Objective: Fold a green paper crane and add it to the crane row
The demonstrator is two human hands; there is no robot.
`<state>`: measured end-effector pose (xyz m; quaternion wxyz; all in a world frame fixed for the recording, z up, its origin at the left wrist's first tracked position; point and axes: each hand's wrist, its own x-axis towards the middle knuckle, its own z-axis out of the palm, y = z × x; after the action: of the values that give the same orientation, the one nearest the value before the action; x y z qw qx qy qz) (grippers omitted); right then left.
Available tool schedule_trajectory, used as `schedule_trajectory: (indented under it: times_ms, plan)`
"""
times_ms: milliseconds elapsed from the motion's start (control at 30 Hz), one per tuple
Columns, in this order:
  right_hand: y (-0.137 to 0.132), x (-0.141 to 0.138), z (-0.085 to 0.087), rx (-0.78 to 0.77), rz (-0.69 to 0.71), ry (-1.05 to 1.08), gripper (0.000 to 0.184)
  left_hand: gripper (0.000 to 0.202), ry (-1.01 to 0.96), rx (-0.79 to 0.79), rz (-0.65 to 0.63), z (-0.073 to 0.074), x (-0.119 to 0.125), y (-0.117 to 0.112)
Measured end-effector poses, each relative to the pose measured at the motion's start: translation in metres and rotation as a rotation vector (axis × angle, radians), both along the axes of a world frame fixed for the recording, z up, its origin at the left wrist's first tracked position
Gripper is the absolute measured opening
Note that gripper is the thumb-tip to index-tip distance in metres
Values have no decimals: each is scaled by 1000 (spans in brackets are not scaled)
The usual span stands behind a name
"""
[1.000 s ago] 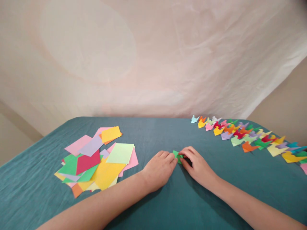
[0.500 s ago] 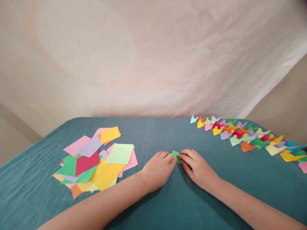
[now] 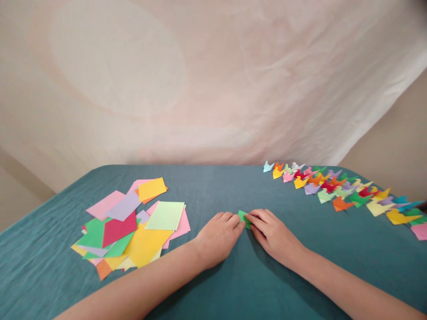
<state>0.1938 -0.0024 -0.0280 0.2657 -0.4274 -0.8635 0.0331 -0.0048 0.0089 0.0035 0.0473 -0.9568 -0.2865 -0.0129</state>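
A small folded green paper (image 3: 243,216) lies on the teal tablecloth (image 3: 233,284) at mid-table. My left hand (image 3: 218,237) rests with curled fingers, its fingertips pressing the paper's left side. My right hand (image 3: 273,233) pinches the paper's right side between thumb and fingers. Most of the paper is hidden under the fingertips.
A loose pile of coloured paper squares (image 3: 130,224) lies to the left. Rows of several small folded paper figures (image 3: 336,189) run along the right side toward the far edge. A pale cloth backdrop (image 3: 213,80) hangs behind the table.
My right fingers have slid slightly left over the green paper, covering more of it. The view has shifted a little; both hands stay on the paper.
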Motion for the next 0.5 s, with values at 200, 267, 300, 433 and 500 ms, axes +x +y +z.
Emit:
schedule_trajectory:
  times_ms: [200,267,300,433,500]
  plan:
    - [0,0,0,4,1,-91,30,29,-20,2,6,0,0,0]
    - [0,0,2,20,5,-152,28,28,-21,6,15,-1,0,0]
    - [0,-1,3,31,9,-179,27,28,-19,6,19,-1,0,-1]
    - [-1,-1,7,63,33,-255,30,28,-11,7,19,-1,1,-1]
    - [-2,0,7,73,48,-287,34,29,-19,11,18,-1,0,0]
